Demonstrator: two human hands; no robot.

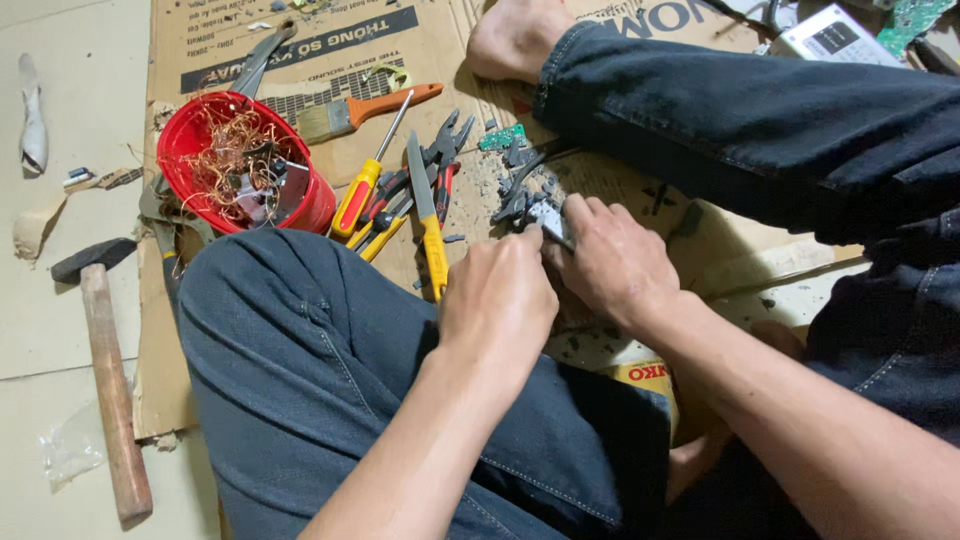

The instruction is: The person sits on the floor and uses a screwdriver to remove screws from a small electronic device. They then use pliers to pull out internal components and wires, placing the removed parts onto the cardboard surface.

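Between both hands, low over the cardboard sheet (640, 200): a small grey metal-and-plastic part (548, 217), pinched from either side. Left hand (497, 295) curled tight, fingertips pressed on the part's near edge; right hand (610, 262) clamped over its far side, fingers folded down. Seemingly partway through stripping: dark broken fragments (520, 180) and a green circuit-board scrap (502, 137) lay loose just beyond the grip, copper wire tangled in the red bowl (305, 205) further left. Beside the left hand, unused: yellow-handled knife (428, 215), pliers (445, 150), screwdriver (362, 190), paintbrush (355, 112). Well apart, on the floor, a hammer (105, 370).
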